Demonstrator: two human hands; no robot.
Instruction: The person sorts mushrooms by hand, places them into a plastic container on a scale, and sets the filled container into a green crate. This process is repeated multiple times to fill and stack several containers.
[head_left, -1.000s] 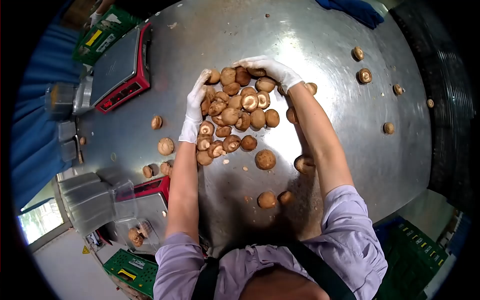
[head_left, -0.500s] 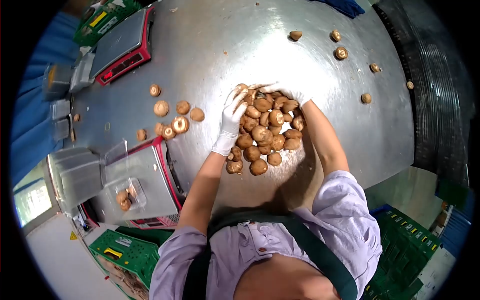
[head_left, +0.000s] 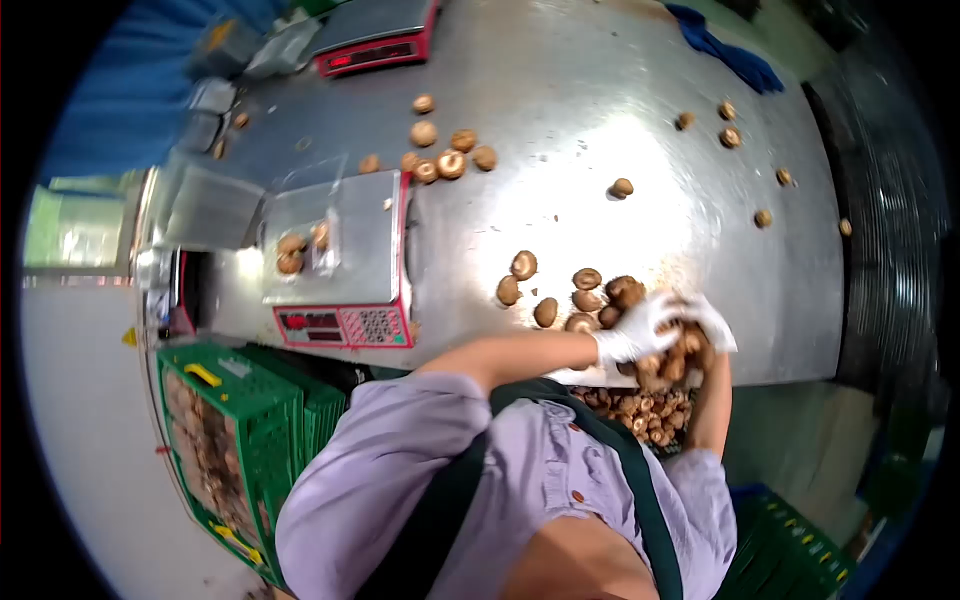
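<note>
Both of my hands wear white gloves and are at the front edge of the metal table. My left hand (head_left: 638, 335) curves around the near side of a clump of brown mushrooms (head_left: 660, 372). My right hand (head_left: 708, 322) cups the same clump from the far right, its fingers bent over it. Some of the clump hangs at the table edge, above a crate of mushrooms (head_left: 645, 412) partly hidden under the edge. Left of my hands lie several loose mushrooms (head_left: 586, 300), some beside my left wrist.
A red-framed scale (head_left: 340, 240) carries a clear tray with mushrooms; another scale (head_left: 375, 40) stands at the back. Several mushrooms (head_left: 451, 163) lie between them, others (head_left: 730, 137) at far right. A blue cloth (head_left: 725, 55) lies behind. Green crates (head_left: 235, 400) stand at lower left.
My hands have pulled most of the mushroom pile toward me and rightward to the table edge. Several mushrooms stay behind on the table. The view has shifted, and a crate of mushrooms now shows below the edge.
</note>
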